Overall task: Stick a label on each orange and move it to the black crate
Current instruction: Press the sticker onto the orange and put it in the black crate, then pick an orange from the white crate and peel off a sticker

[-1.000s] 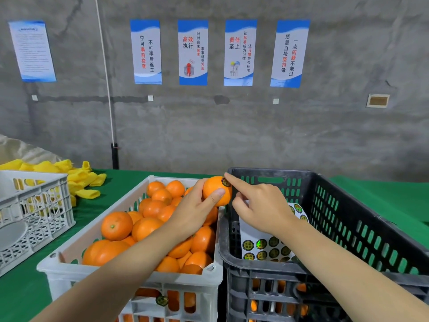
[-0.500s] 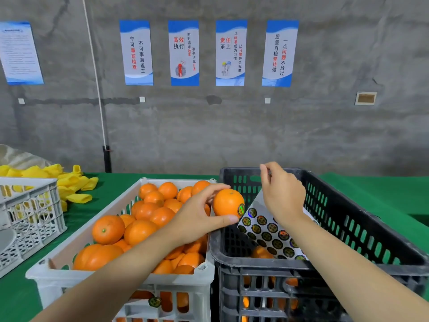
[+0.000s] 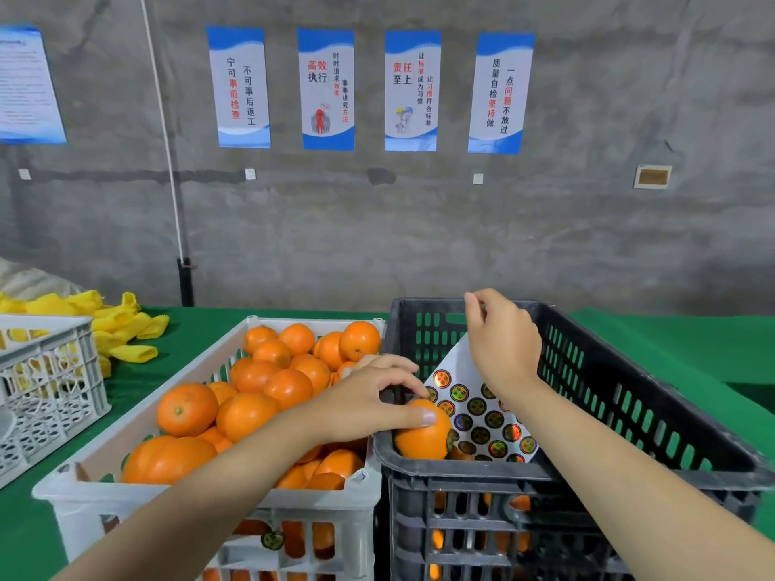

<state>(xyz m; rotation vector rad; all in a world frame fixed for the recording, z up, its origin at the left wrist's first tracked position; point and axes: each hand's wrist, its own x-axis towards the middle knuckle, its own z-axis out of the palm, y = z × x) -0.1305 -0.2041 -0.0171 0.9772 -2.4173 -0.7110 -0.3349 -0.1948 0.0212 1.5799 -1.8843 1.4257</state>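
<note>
My left hand [image 3: 373,402] grips a labelled orange [image 3: 421,434] and holds it just inside the near left corner of the black crate [image 3: 654,417]. A white sheet of round labels [image 3: 482,413] leans inside that crate. My right hand [image 3: 501,341] is raised over the sheet's top, fingers curled near the crate's far rim; what it pinches is hidden. The white crate [image 3: 105,450] on the left holds several unlabelled oranges [image 3: 247,413]. More oranges show through the black crate's slots.
A second white crate [image 3: 46,387] stands at the far left. Yellow foam sleeves [image 3: 121,325] lie piled on the green table [image 3: 671,341] behind it. A grey wall with posters rises close behind the table.
My left hand has carried the orange right and down, from above the white crate into the black crate. My right hand left the orange and rose to the sheet's top.
</note>
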